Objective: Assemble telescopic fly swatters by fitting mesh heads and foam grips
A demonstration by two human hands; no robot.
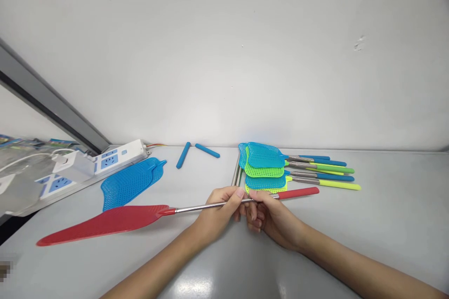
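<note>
Both hands hold a red fly swatter [115, 222] by its metal rod, its red paddle out to the left and its red grip on the right. My left hand [222, 208] is closed round the middle of the rod. Close beside it, my right hand [270, 217] pinches the rod near the grip. Just beyond them lies a pile of blue, green and yellow fly swatters [266, 156], with handles pointing right. Metal rods [236, 173] lie at the pile's left edge, partly hidden.
Two loose blue handle grips [183, 155] lie near the wall. Blue swatter paddles [131, 182] are stacked at the left, against a white power strip [108, 161] with plugged-in adapters [73, 166] and a cable. A white wall [224, 56] bounds the grey table [386, 224] behind.
</note>
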